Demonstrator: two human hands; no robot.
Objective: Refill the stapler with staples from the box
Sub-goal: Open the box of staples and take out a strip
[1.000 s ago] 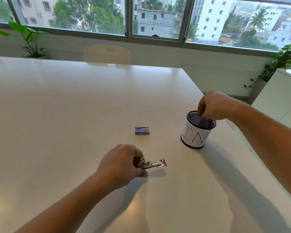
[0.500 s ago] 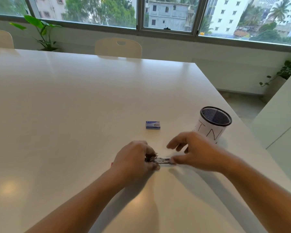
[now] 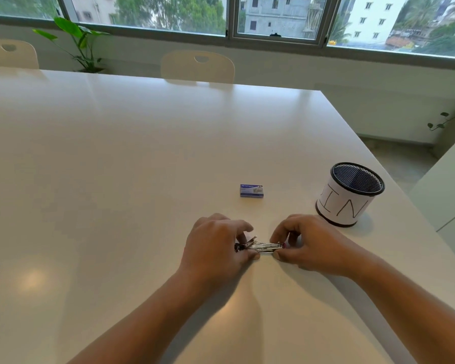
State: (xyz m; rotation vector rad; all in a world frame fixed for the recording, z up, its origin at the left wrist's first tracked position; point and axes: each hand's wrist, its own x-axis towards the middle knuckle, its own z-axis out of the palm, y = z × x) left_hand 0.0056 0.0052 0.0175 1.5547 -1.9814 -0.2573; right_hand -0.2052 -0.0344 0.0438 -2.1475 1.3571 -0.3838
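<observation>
A small metal stapler (image 3: 264, 246) with red ends lies flat on the white table (image 3: 116, 166), held between both hands. My left hand (image 3: 216, 245) grips its left end, where a metal flap sticks up. My right hand (image 3: 307, 243) pinches its right end with thumb and fingers. A small blue staple box (image 3: 251, 191) lies shut on the table, a short way beyond the hands and apart from them.
A black mesh cup (image 3: 350, 194) wrapped in white paper with hand-drawn letters stands to the right, near the table's right edge. Two pale chairs (image 3: 197, 67) stand at the far side. A potted plant (image 3: 82, 46) grows under the window.
My right hand left the mesh cup and came down onto the right end of the stapler. The left hand kept its hold on the stapler. The view shifted downward and rightward.
</observation>
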